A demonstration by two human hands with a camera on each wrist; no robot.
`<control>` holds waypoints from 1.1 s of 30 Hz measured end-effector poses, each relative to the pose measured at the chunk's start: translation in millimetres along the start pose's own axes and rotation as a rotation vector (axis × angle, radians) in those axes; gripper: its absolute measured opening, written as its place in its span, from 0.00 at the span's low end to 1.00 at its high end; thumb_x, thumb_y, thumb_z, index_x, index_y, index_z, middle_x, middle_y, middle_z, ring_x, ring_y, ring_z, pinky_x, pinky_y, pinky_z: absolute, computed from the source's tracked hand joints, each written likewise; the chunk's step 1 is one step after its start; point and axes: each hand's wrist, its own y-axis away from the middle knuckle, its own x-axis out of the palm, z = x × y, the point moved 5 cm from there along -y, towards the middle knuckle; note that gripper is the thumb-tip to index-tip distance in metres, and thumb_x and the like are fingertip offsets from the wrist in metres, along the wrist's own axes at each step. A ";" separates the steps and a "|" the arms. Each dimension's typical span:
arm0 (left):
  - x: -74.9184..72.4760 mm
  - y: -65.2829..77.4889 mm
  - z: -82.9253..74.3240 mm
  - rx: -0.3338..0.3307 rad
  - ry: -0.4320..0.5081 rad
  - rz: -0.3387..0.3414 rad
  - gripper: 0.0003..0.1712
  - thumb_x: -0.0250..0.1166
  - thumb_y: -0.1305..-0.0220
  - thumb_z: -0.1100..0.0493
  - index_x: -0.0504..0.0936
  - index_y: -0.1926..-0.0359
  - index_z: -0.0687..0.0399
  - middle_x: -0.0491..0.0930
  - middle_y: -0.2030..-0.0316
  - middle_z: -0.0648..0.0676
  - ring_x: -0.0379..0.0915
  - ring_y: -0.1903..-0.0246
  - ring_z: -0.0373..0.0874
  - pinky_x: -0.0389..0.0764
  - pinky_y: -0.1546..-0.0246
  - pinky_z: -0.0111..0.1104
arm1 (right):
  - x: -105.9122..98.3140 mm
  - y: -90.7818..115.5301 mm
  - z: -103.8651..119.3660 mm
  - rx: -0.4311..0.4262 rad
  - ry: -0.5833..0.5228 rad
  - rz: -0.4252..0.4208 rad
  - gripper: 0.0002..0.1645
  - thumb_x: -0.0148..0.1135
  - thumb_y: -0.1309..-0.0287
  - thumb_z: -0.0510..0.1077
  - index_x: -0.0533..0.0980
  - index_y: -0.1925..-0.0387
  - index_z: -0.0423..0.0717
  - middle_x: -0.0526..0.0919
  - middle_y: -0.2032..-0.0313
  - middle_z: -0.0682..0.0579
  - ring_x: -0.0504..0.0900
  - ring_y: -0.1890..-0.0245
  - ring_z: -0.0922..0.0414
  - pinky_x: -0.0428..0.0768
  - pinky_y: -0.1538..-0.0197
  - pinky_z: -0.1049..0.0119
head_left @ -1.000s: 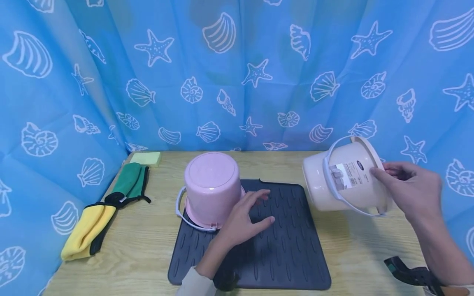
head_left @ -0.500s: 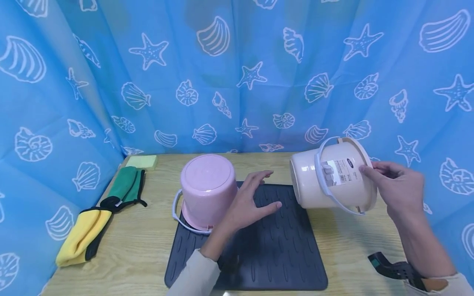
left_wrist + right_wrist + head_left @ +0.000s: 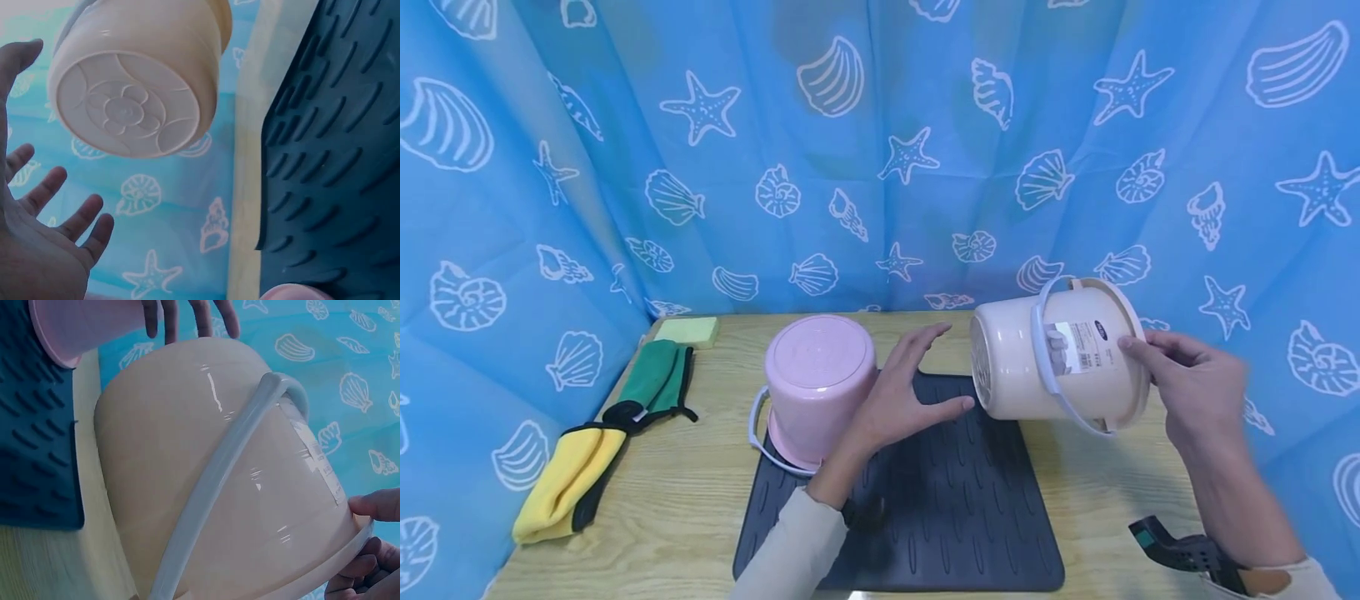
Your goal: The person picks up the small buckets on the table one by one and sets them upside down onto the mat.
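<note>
Beige bucket [image 3: 1056, 358] mouth hidden, rim pinched by right hand [image 3: 1195, 392]; smooth plastic, flower-embossed base faced by spread left hand [image 3: 902, 396].

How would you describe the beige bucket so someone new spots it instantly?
Start at the dark ribbed mat on the wooden table. Above its right edge, the right hand grips the rim of the beige bucket, tipped sideways in the air. Unlike the pink bucket, upside down on the mat, it carries a label.

Glossy smooth plastic beige bucket [image 3: 1060, 358], ribbed matt rubbery mat [image 3: 955, 492], wood-grain table [image 3: 685, 500], cloth curtain [image 3: 880, 125].
</note>
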 end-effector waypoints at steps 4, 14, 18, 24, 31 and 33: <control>-1.9 -5.9 -3.2 -0.027 0.017 0.016 0.55 0.72 0.51 0.29 0.49 0.26 0.10 0.52 0.26 0.38 0.49 0.27 0.43 0.62 0.37 0.61 | 2.9 1.0 -3.8 0.007 -0.068 0.016 0.10 0.80 0.54 0.36 0.88 0.66 0.42 0.85 0.72 0.55 0.83 0.71 0.63 0.81 0.72 0.75; -8.0 -17.7 -13.1 0.093 -0.042 0.039 0.63 0.75 0.54 0.33 0.43 0.24 0.14 0.40 0.24 0.32 0.37 0.24 0.40 0.55 0.35 0.65 | 7.2 3.8 -19.7 0.103 -0.188 0.050 0.11 0.78 0.51 0.37 0.88 0.63 0.44 0.85 0.66 0.53 0.85 0.70 0.62 0.83 0.67 0.73; -5.3 -23.5 -18.2 0.119 -0.052 0.062 0.65 0.75 0.56 0.33 0.43 0.23 0.16 0.38 0.24 0.31 0.35 0.24 0.40 0.54 0.35 0.66 | 10.2 3.5 -25.7 0.141 -0.300 0.066 0.10 0.78 0.51 0.35 0.87 0.64 0.39 0.82 0.64 0.51 0.82 0.72 0.61 0.83 0.69 0.72; -1.2 -29.3 -22.5 0.101 -0.101 0.095 0.66 0.74 0.59 0.31 0.42 0.23 0.15 0.36 0.23 0.33 0.35 0.24 0.42 0.55 0.35 0.64 | 16.4 5.6 -34.5 0.188 -0.406 0.089 0.05 0.75 0.49 0.31 0.86 0.68 0.35 0.81 0.66 0.49 0.79 0.76 0.59 0.83 0.71 0.70; -3.9 -33.8 -22.2 0.116 -0.163 0.111 0.69 0.74 0.60 0.31 0.39 0.23 0.17 0.34 0.22 0.36 0.32 0.24 0.42 0.54 0.33 0.62 | 28.6 8.7 -41.7 0.212 -0.457 0.136 0.05 0.71 0.46 0.28 0.87 0.67 0.36 0.83 0.67 0.49 0.80 0.75 0.59 0.83 0.69 0.70; -4.3 -34.8 -21.2 0.123 -0.165 0.118 0.70 0.74 0.60 0.31 0.38 0.23 0.16 0.33 0.23 0.35 0.31 0.24 0.41 0.54 0.33 0.62 | 31.6 9.7 -43.1 0.217 -0.465 0.148 0.06 0.70 0.46 0.27 0.87 0.66 0.36 0.84 0.67 0.49 0.80 0.74 0.59 0.83 0.69 0.70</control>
